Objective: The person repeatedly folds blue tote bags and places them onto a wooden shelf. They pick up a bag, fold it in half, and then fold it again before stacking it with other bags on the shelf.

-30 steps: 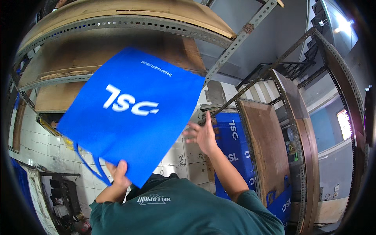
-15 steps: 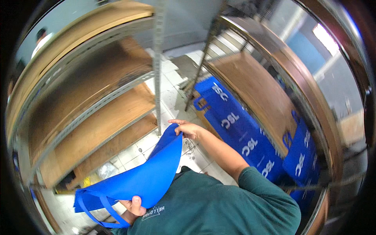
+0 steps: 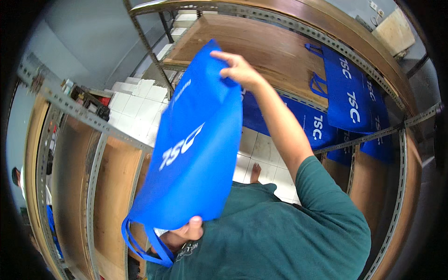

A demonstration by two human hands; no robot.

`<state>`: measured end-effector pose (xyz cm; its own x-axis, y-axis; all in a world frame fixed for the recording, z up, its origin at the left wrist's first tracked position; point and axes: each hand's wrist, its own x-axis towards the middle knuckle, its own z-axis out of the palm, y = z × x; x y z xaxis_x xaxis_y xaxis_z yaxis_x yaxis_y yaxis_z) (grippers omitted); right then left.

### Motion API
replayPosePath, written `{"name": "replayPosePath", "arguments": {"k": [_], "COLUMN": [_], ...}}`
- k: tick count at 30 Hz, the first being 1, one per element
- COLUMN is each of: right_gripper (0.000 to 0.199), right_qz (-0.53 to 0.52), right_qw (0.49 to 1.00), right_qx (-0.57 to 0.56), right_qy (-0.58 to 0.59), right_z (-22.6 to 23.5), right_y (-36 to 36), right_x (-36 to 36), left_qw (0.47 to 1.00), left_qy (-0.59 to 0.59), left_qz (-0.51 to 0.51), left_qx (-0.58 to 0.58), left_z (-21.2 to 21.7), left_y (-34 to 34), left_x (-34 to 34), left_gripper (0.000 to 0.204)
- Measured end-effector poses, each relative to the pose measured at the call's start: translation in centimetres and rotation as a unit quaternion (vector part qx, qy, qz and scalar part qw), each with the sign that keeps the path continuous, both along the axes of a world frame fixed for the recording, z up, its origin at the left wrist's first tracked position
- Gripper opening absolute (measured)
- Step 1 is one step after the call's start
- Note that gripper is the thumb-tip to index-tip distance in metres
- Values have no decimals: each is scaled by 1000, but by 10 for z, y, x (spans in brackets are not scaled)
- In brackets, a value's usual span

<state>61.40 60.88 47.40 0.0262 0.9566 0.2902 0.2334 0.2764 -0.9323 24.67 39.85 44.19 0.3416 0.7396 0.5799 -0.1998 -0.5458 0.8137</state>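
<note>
A blue fabric tote bag [image 3: 196,154] with white lettering stretches across the front of my body. My right hand [image 3: 240,71] holds its far end, index finger stretched along the cloth and thumb bent against it. Near my chest, my left hand [image 3: 190,229] grips the handle end, thumb on top and the other fingers mostly hidden beneath the cloth. Two blue strap handles [image 3: 161,252] hang in loops beside that hand. The bag's underside is out of sight.
Beyond my right arm, a metal-framed rack with a wooden shelf [image 3: 261,51] carries similar blue bags [image 3: 347,93], some hanging over its edge. Another wooden shelf rack [image 3: 112,186] stands at left. White floor tiles [image 3: 128,109] lie between. A person [image 3: 17,177] shows at the far left.
My view has swung right, toward the rack with the bags. My right hand has risen with the bag's far end, and the lettered side now shows. Both hands still hold the bag.
</note>
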Motion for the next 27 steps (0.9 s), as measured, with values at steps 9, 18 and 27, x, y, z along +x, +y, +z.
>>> {"name": "replayPosePath", "arguments": {"k": [9,18,27], "right_gripper": [58,69,81], "right_qz": [-183,-603,-681], "right_qw": [983,773,724], "right_qx": [29,181,106], "right_qy": [-5,-80,-4], "right_z": [-3,-38,-155], "right_y": [8,-66,-113], "right_x": [280,489,600], "left_qw": [967,943,883], "left_qy": [202,246,156], "left_qz": [-117,-24,-93], "left_qx": [105,221,-433], "left_z": [-8,-65,-90], "left_y": [62,179,363], "left_x": [249,471,649], "left_gripper": [26,25,23]}}
